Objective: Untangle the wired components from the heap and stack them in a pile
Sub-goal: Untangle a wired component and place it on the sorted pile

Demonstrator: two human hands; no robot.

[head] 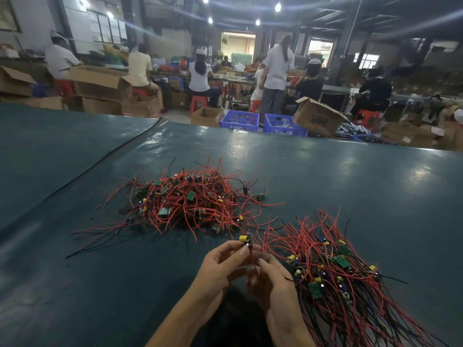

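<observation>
A tangled heap (190,201) of small green circuit boards with red and black wires lies in the middle of the dark green table (350,176). To the right lies a sorted pile (333,269) of the same parts, wires trailing toward me. Between them, my left hand (223,264) pinches one wired component (246,240) with a yellow part, held upright above the table. My right hand (270,279) pinches that component's wires just below it.
The table's far edge runs across the view. Beyond it stand blue crates (240,120), cardboard boxes (318,116) and red stools, with several people working at benches. A seam in the table cover (100,161) runs diagonally at the left.
</observation>
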